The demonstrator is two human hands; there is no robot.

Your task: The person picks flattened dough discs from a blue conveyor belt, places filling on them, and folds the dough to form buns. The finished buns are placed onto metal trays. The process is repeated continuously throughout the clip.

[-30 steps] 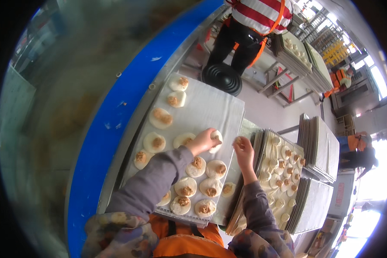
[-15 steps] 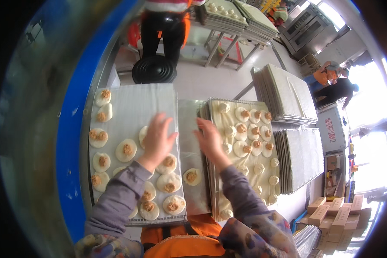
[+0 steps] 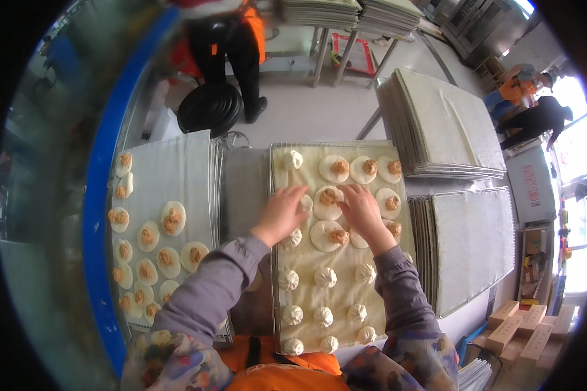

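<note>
My left hand (image 3: 282, 212) reaches over the left side of the middle wire tray (image 3: 277, 156), which is lined with pale cloth. Its fingertips rest on a small pleated bun (image 3: 306, 204); whether they grip it is hidden. My right hand (image 3: 361, 212) lies flat with fingers apart on flat dough rounds topped with brown filling (image 3: 329, 236). More filled rounds (image 3: 340, 167) sit along the tray's far rows. Several pleated buns (image 3: 324, 277) fill its near half.
A second tray (image 3: 176, 163) on the left holds several filled dough rounds (image 3: 171, 217), beside a blue rim (image 3: 98, 195). Stacks of empty cloth-lined trays (image 3: 447, 124) stand at the right. A person in dark trousers (image 3: 231, 45) stands ahead by a black round object (image 3: 210, 107). Cardboard boxes (image 3: 518, 326) lie lower right.
My left hand has crossed from the left tray to the middle tray. My right hand has moved farther up the middle tray. The view has swung right.
</note>
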